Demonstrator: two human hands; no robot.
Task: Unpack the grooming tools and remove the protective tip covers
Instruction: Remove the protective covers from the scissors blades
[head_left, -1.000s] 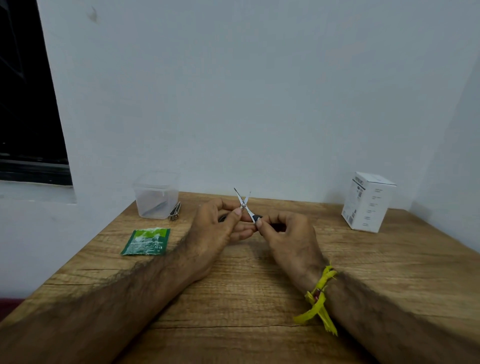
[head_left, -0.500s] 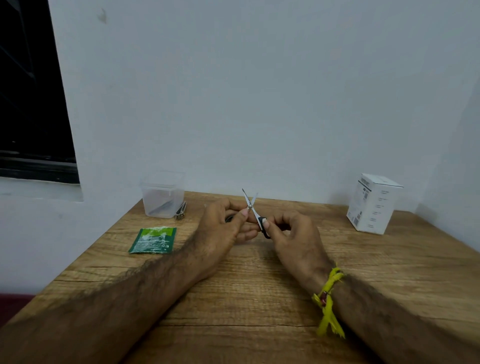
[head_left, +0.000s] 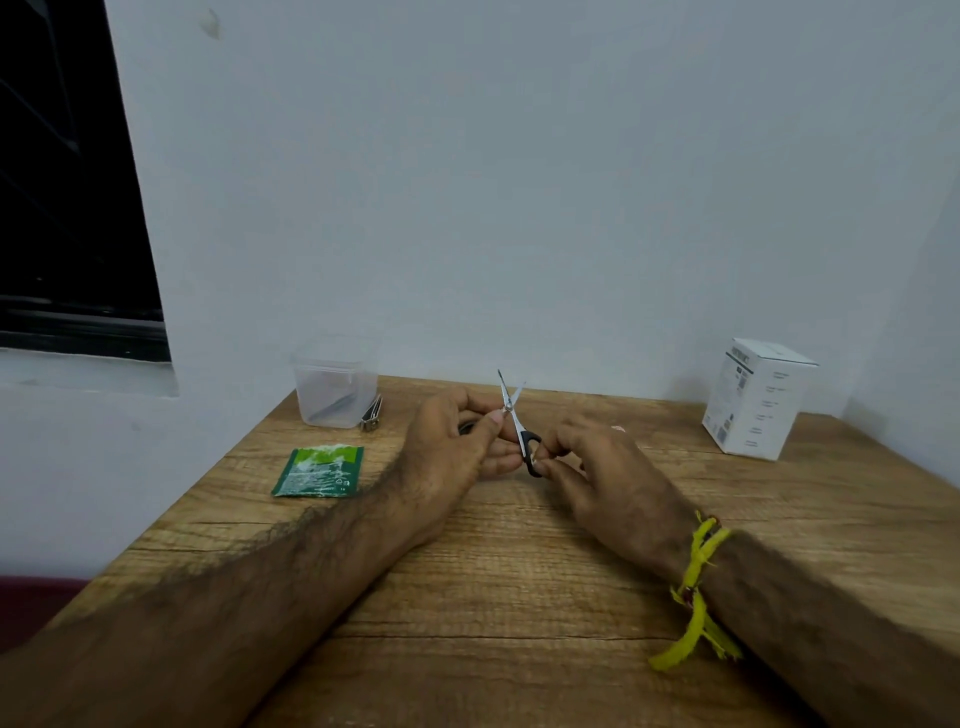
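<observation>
The left hand (head_left: 452, 447) hides one scissors (head_left: 514, 415) handle (box (head_left: 756, 400) print unreadable).

Lighting is soft, even and fairly dim, with a cool grey cast on the wall (head_left: 519, 182). The window (head_left: 62, 182) at left is black and gives no light. Faint, diffuse shadows lie beside the white box (head_left: 758, 400) on the wall and under both forearms on the table (head_left: 519, 597). No glare is noted. Wide-angle distortion bows the window frame and table edges. Detail is soft overall; the forearms near the bottom edge are blurred.
</observation>
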